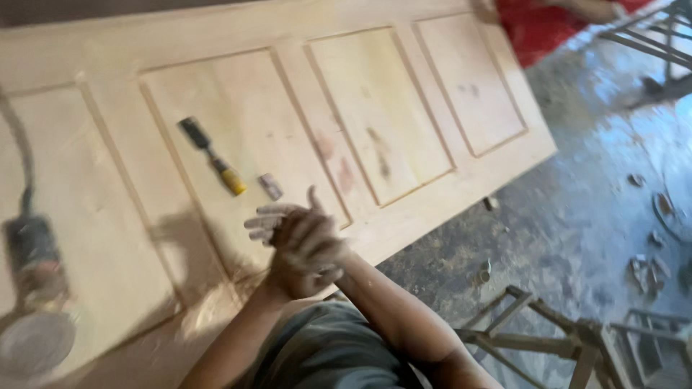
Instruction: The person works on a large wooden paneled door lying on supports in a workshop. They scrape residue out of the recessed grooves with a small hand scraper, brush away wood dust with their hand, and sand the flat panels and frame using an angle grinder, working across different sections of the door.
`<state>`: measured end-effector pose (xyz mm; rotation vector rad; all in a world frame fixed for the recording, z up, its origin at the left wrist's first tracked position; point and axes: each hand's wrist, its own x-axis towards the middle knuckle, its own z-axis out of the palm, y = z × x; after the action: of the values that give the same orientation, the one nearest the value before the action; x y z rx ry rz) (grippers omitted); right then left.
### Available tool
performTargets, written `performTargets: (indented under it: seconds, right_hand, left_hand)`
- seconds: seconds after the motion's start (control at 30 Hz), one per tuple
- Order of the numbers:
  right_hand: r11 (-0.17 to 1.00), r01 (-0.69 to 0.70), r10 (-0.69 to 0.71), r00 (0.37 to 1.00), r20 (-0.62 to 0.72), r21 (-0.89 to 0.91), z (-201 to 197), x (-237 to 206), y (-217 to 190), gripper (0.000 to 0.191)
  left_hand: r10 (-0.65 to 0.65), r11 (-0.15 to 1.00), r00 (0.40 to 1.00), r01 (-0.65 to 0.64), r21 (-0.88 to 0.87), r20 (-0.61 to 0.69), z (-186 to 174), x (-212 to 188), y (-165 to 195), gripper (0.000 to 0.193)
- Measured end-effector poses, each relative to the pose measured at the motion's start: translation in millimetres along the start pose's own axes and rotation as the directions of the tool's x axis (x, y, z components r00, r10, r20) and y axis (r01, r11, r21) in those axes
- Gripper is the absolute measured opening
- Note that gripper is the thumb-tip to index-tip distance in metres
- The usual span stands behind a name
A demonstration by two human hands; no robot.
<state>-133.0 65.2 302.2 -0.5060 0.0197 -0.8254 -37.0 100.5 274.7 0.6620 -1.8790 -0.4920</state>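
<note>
Head view: I look down on my two hands, pressed together over a pale wooden panelled door [404,194] that lies flat.
Door material: light, unfinished wood, smooth and matt, with four sunken rectangular panels framed by raised rails; faint reddish and dark smudges mark the middle panels.
Door axis: its long side runs from lower left to upper right across the picture.
Left hand [306,270]: dusted with pale powder, palm laid against my other hand, fingers curled round it; it holds no tool.
Right hand [277,220]: fingers stretched out flat and close together, pointing left, thumb up, clasped palm to palm with the left; nothing held in it either.
Hands' place: above the door's near edge, just below the second panel from the left.
Chisel with black blade end and yellow handle [213,156]: lies flat on that panel, near my hands but not touched, long axis slanting from upper left to lower right, yellow end nearest me.
Small grey rectangular block [270,186]: just beside the chisel's yellow end, on the same panel.
Dark corded disc sander [32,288]: blurred, resting on the leftmost panel, round pad toward me, cable running up and away.
Floor [598,180]: rough grey concrete, littered with scraps.
Metal-frame stand [548,338]: lower right, angular bars.
</note>
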Motion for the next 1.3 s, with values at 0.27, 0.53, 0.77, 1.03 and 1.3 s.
performTargets:
  seconds: [0.27,0.53,0.77,1.03,1.3]
  right_hand:
    - [0.668,-0.119,-0.410,0.765,-0.497,-0.734,19,-246,-24,0.087]
    - [0.346,-0.928,0.014,-0.139,-0.990,0.135,-72,-559,84,0.064]
    - [0.511,-0.823,0.077,-0.246,-0.966,0.250,-79,-643,93,0.064]
    - [0.384,-0.907,-0.209,0.098,-0.973,-0.174,-102,-580,61,0.053]
    - [0.445,-0.868,-0.178,0.156,-0.972,-0.220,-108,-556,69,0.047]
  left_hand:
    - [-0.869,0.252,0.039,0.894,0.372,0.494,33,-209,14,0.045]
    - [-0.936,-0.026,-0.179,0.894,0.448,0.303,107,-280,59,0.048]
    - [-0.968,0.001,-0.108,0.901,0.434,0.225,115,-293,112,0.052]
    - [-0.881,0.392,0.201,0.819,0.420,0.429,149,-204,122,0.056]
    - [-0.691,0.512,-0.152,0.587,0.627,0.706,199,-187,158,0.061]
